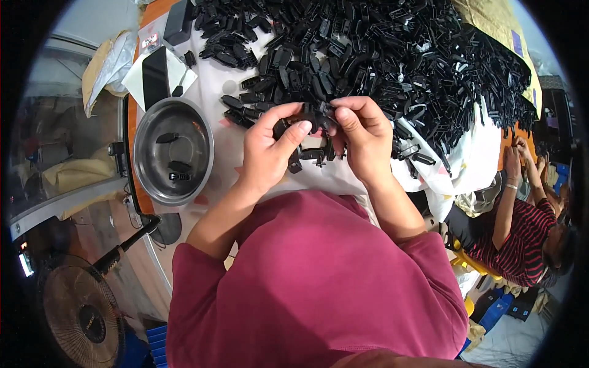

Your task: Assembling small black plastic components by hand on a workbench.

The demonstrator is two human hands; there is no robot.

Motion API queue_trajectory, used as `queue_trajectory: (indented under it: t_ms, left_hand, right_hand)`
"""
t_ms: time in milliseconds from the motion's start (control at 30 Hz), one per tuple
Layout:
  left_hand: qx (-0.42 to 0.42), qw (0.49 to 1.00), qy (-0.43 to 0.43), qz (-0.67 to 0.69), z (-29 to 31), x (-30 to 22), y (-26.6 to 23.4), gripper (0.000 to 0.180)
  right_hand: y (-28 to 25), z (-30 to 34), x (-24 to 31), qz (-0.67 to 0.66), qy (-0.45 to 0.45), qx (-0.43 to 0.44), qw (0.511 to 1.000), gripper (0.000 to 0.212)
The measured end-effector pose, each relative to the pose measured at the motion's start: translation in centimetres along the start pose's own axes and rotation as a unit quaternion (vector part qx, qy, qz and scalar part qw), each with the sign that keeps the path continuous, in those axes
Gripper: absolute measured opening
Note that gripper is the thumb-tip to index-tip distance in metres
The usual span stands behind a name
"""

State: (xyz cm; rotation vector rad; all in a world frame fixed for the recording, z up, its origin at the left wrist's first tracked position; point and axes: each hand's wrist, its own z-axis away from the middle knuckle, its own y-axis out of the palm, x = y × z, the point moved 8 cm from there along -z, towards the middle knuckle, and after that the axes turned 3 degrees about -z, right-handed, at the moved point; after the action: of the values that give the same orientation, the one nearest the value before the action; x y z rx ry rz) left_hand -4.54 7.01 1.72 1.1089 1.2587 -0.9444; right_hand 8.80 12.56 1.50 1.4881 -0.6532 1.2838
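Observation:
Between my two hands is a small black plastic part [318, 114], held just above the near edge of a big pile of similar parts. My left hand [273, 144] pinches its left side between thumb and fingers. On the other side, my right hand [367, 132] grips it with thumb and index finger. Its exact shape blends into the dark parts behind. The pile of black plastic parts [343, 55] spreads over a white-covered table. A few loose ones lie below my hands. To the left, a round metal bowl [202, 147] has a few black parts in it.
Beyond the bowl lie a dark phone-like slab [155, 78] on white paper and a black box [178, 22]. A standing fan [83, 313] is at lower left. On the right, a co-worker in a striped shirt [518, 242] sits at the table, hands near the pile.

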Motion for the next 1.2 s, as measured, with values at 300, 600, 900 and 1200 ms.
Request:
queue_trajectory:
  t_ms: [300, 600, 900, 1200]
  left_hand:
    - [0.028, 0.945, 0.244, -0.218, 0.1, -3.9, -0.4, 0.021]
    - [0.015, 0.998, -0.018, 0.065, 0.4, 2.0, 0.3, 0.029]
    - [0.05, 0.953, -0.148, 0.261, 1.9, 3.5, -0.6, 0.026]
    - [0.011, 0.931, -0.145, 0.336, 3.6, 1.6, -4.7, 0.034]
  right_hand:
    - [0.4, -0.2, 1.4, 0.1, 0.049, 0.081, 0.991, 0.01]
    - [1.3, 0.3, 1.4, 0.261, -0.118, 0.045, 0.957, 0.007]
    - [2.1, 3.0, -1.5, 0.194, -0.037, 0.064, 0.978, 0.019]
    - [7.4, 2.0, -1.2, 0.245, -0.137, 0.167, 0.945, 0.016]
